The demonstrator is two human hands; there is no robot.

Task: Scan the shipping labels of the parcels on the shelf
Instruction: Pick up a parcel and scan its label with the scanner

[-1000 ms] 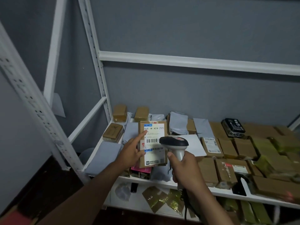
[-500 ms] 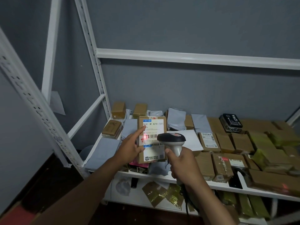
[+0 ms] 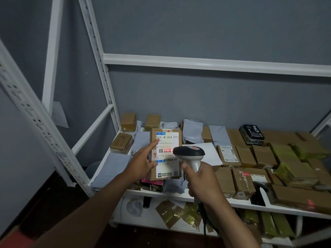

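My left hand (image 3: 141, 163) holds a brown cardboard parcel (image 3: 153, 173) upright above the shelf, index finger stretched across its white shipping label (image 3: 167, 140). My right hand (image 3: 200, 179) grips the handle of a barcode scanner (image 3: 189, 151) with a black head and pale grey handle, held just right of the parcel and aimed at it. A red scan line lies on the label's upper barcode (image 3: 166, 150). The scanner head covers the label's right edge.
The white metal shelf (image 3: 179, 194) carries several brown boxes (image 3: 245, 183), grey mailer bags (image 3: 114, 163), yellow-green wrapped packets (image 3: 290, 169) and a black box (image 3: 252, 131). A lower shelf (image 3: 136, 221) holds more packets. White slotted uprights (image 3: 35, 119) stand at the left; a white crossbeam (image 3: 215, 64) runs above.
A red scan line has appeared on the label's barcode. Parcel and scanner have risen slightly and the scanner sits closer to the label.
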